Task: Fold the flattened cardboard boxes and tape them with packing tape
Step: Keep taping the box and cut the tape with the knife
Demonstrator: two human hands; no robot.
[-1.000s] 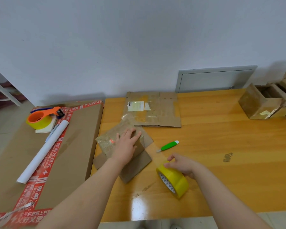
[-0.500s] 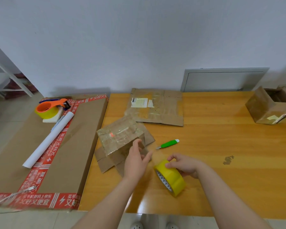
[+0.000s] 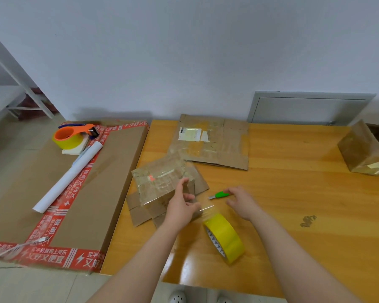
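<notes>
Green cutter point(image 3: 220, 195) lay just left of the right hand point(image 3: 239, 201) — long axis roughly left-right, blade end toward the clear strip pulled off the yellow tape roll point(image 3: 224, 237). Right hand was nearer, fingers spread loose, holding nothing. Left hand point(image 3: 181, 207) gripped the small box point(image 3: 159, 181) at frame centre — thumb on top, fingers curled round its near corner. Glossy wooden table point(image 3: 293, 193), flattened box point(image 3: 214, 149) behind, white wall.
</notes>
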